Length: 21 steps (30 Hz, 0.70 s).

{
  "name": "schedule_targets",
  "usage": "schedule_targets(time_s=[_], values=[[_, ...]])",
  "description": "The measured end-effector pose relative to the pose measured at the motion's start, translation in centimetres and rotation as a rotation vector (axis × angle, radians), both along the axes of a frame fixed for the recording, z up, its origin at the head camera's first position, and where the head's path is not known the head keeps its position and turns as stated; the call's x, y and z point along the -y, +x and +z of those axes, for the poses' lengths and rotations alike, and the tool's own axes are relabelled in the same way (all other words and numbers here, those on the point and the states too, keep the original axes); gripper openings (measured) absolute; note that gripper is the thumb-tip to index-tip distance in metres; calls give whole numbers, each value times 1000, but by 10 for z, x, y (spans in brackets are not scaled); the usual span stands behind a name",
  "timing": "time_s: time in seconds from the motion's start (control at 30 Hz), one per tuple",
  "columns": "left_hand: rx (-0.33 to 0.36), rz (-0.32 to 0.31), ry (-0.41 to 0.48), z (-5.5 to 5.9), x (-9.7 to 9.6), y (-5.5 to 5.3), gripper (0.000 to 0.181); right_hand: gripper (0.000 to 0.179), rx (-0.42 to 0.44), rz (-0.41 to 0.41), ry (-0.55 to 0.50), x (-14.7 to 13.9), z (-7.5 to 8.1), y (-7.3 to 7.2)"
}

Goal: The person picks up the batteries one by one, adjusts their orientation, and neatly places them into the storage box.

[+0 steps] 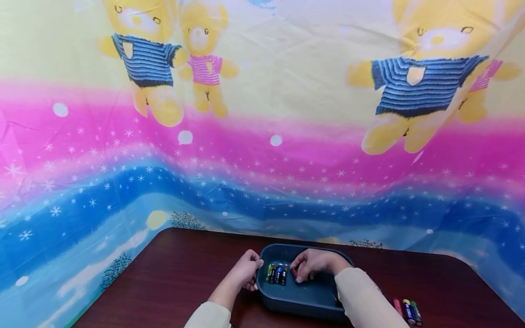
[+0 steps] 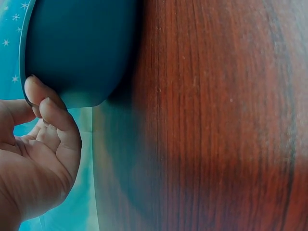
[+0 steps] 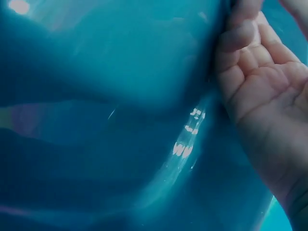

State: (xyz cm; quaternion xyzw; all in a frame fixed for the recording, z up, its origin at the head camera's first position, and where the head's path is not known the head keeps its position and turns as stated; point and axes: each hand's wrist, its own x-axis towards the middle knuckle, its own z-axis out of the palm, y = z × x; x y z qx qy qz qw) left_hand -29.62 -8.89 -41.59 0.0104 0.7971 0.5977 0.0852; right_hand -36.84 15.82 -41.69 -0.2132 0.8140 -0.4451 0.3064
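A dark blue-green plastic bin [image 1: 303,304] stands on the table, with a row of several batteries [image 1: 276,274] lying side by side at its left end. My left hand [image 1: 245,269] pinches the bin's left rim between thumb and fingers; the left wrist view shows this hand [image 2: 45,144] at the wall's edge. Inside the bin, to the right of that row, my right hand [image 1: 316,264] pinches a red battery [image 1: 293,273]. In the right wrist view, the right hand [image 3: 269,91] is over the bin's shiny floor, and its fingertips are cut off at the top.
To the right of the bin, beside my right sleeve [image 1: 365,298], a red battery [image 1: 397,306], a dark and yellow one [image 1: 408,311] and a green-dark one [image 1: 416,313] lie on the brown wooden table [image 1: 184,264]. A printed bear cloth [image 1: 262,159] hangs behind the table.
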Motion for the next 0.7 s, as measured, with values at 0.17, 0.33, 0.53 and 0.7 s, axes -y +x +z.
schedule_targets(time_s=[0.17, 0.33, 0.53, 0.7], values=[[-5, -4, -1, -1, 0, -1, 8, 37, -18, -4, 25, 3, -1, -1], [-7, 0, 1, -1, 0, -2, 9, 36, -40, 7, 51, 5, -1, -1], [-1, 5, 2, -2, 0, -2, 9, 35, -55, 9, 78, 7, -1, -1], [4, 7, -2, -2, -1, -2, 8, 35, -56, 5, 80, 8, -2, -1]])
